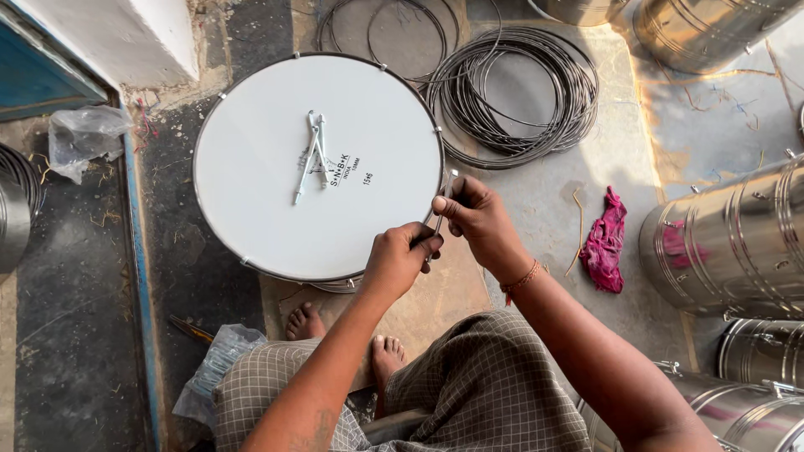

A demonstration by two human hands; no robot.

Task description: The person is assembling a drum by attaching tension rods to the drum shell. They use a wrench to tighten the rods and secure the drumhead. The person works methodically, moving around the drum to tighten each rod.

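A person is sitting over a drum [318, 167] whose white round head is lying flat, facing up, on a rough concrete floor [536, 201]. The left hand [400, 258] is curling shut around the lower end of a thin metal rod [444, 205], and the right hand [477, 219] is pinching the same rod higher up between thumb and forefinger; the rod is standing just at the drum's right rim. A few more rods [311, 157] are lying crossed near the middle of the white head. Beyond the drum, coils of wire rings [519, 92] are lying on the floor, well apart from the hands. A pink rag [605, 241] is lying to the right, near shiny steel shells [737, 243] that are crowding the right edge. On the left, a dark strip of floor is running beside a blue edge [134, 251], with a crumpled plastic bag [84, 138] near a white wall corner [126, 38]. Bare feet [306, 322] are resting below the drum, beside another plastic bag [218, 368].
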